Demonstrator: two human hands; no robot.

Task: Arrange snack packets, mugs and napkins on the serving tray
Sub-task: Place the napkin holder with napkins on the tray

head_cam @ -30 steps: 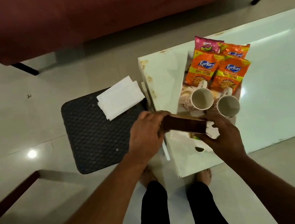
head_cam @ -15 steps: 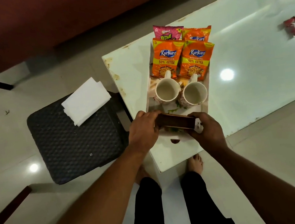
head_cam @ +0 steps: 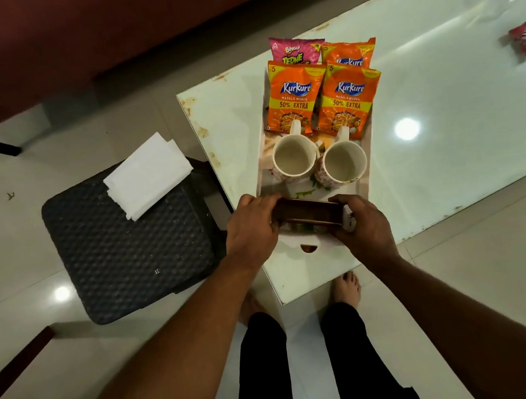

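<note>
Serving tray [head_cam: 326,252] holding snack packets [head_cam: 292,97], two empty mugs [head_cam: 293,158], left hand [head_cam: 252,230] and right hand [head_cam: 364,225] gripping brown box [head_cam: 309,215]

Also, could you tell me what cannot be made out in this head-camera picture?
Head view only:
The brown object: the left hand and right hand grip and cover its ends, so what it is remains unclear.
The serving tray: its near floor is hidden under the object and hands.
The pink packet and rear orange packet: their lower halves sit behind the front packets.
The red item on the table: too small and blurred.
</note>
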